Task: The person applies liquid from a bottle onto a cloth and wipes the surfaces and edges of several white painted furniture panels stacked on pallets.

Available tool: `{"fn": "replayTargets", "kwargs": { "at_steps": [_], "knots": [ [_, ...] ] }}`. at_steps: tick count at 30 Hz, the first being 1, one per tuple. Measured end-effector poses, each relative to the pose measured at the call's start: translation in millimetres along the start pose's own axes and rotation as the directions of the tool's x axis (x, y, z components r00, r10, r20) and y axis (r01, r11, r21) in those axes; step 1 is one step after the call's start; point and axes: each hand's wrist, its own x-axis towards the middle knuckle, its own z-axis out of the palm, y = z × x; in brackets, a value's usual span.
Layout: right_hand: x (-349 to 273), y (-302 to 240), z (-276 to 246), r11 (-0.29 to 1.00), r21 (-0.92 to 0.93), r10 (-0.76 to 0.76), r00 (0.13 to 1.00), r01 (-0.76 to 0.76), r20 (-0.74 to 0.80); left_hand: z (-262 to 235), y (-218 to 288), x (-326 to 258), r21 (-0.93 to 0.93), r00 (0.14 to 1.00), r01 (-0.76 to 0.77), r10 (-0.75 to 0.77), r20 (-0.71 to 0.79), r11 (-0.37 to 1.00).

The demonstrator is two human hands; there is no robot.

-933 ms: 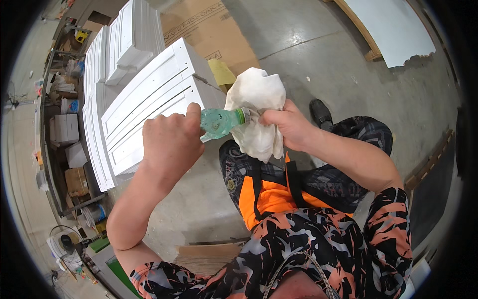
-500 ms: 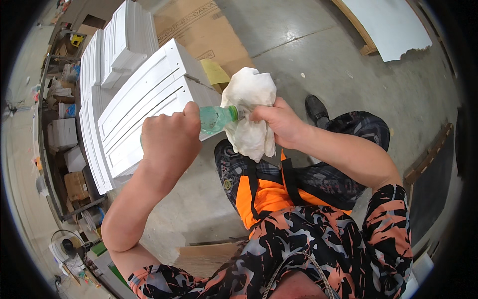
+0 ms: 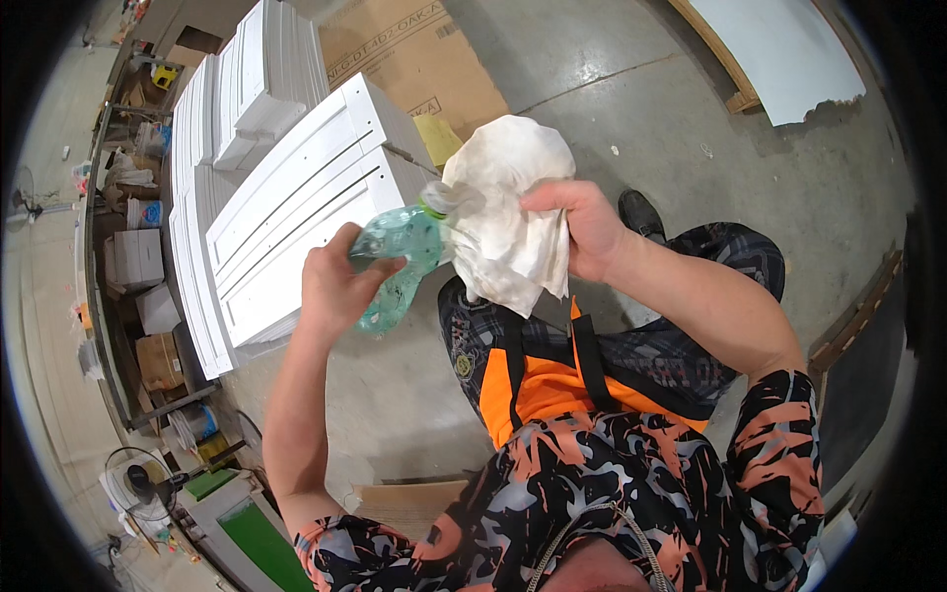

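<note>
My left hand (image 3: 340,281) grips a clear green plastic bottle (image 3: 402,240) around its body, thumb on the near side. The bottle tilts so that its neck, with a bright green ring, points up and right. A crumpled white cloth (image 3: 513,222) hangs from my right hand (image 3: 582,225), its thumb pressed on the front and the other fingers mostly hidden behind. The bottle's mouth is beside the cloth's left edge; whether they touch I cannot tell. Just beyond the bottle stand stacked white panels (image 3: 296,197) with grooves and small dark holes.
A flat brown cardboard sheet (image 3: 414,59) lies on the concrete floor behind the stacks. Shelves with boxes (image 3: 138,259) run along the left, and a fan (image 3: 143,483) stands at lower left. A white board (image 3: 789,49) lies at the far right, a dark panel (image 3: 856,375) nearer.
The bottle has swung from nearly level to a steeper tilt, and my left hand's grip has turned with it. The cloth has shifted slightly right and hangs more spread out.
</note>
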Motion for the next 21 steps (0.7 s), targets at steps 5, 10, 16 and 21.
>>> {"fn": "replayTargets", "kwargs": {
  "at_steps": [5,10,16,21],
  "knots": [
    [0.4,-14.3,-4.9,0.995,0.007,-0.101,0.995,0.101,-0.024,8.2,-73.2,-11.0,-0.752,0.989,0.021,-0.122,-0.079,0.659],
    [70.5,-27.2,-60.6,0.962,-0.192,-0.223,0.966,0.196,-0.130,25.2,-130.2,-1.9,-0.785,0.998,0.027,-0.066,-0.018,0.618],
    [128.8,90.3,-25.1,0.726,-0.552,-0.439,0.894,0.411,0.089,18.5,-130.0,5.6,-0.657,0.995,0.096,-0.062,0.075,0.747],
    [156.3,167.5,-84.2,0.795,-0.479,-0.466,0.880,0.372,-0.088,18.5,-125.9,11.5,-0.651,0.990,0.118,-0.038,0.136,0.750]
  ]
}}
